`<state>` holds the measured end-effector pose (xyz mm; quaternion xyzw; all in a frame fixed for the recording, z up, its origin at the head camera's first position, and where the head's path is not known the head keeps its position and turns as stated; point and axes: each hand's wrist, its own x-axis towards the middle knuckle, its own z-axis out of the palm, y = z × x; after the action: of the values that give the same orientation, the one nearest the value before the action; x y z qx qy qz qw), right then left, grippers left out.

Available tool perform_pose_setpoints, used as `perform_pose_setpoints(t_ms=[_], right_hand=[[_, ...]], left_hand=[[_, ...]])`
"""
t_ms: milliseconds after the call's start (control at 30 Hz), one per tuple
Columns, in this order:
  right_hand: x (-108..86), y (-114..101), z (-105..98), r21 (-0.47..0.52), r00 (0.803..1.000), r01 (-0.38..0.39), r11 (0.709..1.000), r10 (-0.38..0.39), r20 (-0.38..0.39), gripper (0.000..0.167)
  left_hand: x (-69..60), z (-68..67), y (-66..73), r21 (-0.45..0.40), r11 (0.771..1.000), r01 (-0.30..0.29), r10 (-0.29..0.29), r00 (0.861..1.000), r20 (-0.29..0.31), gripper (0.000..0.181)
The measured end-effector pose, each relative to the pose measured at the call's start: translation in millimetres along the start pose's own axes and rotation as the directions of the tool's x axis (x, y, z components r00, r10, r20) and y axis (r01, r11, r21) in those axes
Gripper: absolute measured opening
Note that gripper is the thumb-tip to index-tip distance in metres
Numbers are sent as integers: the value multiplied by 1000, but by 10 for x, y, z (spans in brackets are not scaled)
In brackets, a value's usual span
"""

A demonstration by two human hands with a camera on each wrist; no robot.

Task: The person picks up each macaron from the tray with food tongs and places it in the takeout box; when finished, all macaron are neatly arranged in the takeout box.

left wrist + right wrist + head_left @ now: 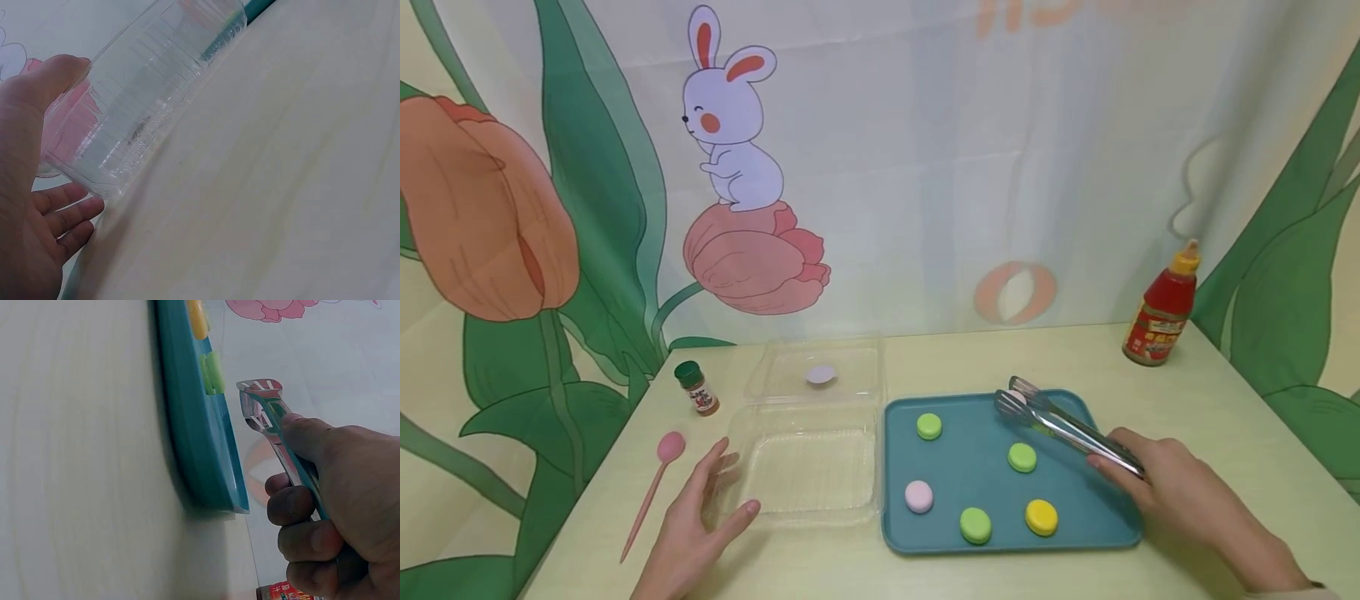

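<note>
My right hand (pixel 1176 483) grips metal tongs (pixel 1075 433), whose tips reach over the far right part of a teal tray (pixel 962 467). A pale macaron (pixel 1017 397) shows between the tips, partly hidden by them. On the tray lie several green macarons (pixel 1022 457), a pale pink macaron (pixel 919 497) and a yellow macaron (pixel 1041 517). My left hand (pixel 696 517) is spread at the near left corner of a clear plastic box (pixel 808 471), thumb and fingers loosely extended. In the left wrist view its thumb lies by the box's rim; firm contact cannot be told.
The box's clear lid (pixel 775 375) lies folded back, with a whitish oval (pixel 821 374) on it. Left of the box are a green-capped spice jar (pixel 697 388) and a pink spoon (pixel 658 475). A red sauce bottle (pixel 1161 308) stands back right, before a printed curtain (pixel 910 183).
</note>
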<state>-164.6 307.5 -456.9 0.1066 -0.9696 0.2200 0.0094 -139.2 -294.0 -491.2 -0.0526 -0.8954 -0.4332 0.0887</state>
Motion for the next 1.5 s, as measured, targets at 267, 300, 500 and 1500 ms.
perform_pose_setpoints(t_ms=[267, 300, 500, 1500], right_hand=[[81, -105, -78, -5, 998, 47, 999, -47, -32, 28], [102, -131, -90, -6, 998, 54, 999, -54, -32, 28], [260, -365, -177, 13, 994, 103, 995, -103, -23, 28], [1088, -2008, 246, 106, 853, 495, 862, -506, 130, 31]], left_hand=[[2, 13, -4, -17, 1000, 13, -13, 1000, 0, 95], [0, 14, -5, -15, 1000, 15, -14, 1000, 2, 95], [-8, 19, -10, -8, 1000, 24, -24, 1000, 6, 95], [-19, 14, -27, -4, 1000, -9, 9, 1000, -10, 96]])
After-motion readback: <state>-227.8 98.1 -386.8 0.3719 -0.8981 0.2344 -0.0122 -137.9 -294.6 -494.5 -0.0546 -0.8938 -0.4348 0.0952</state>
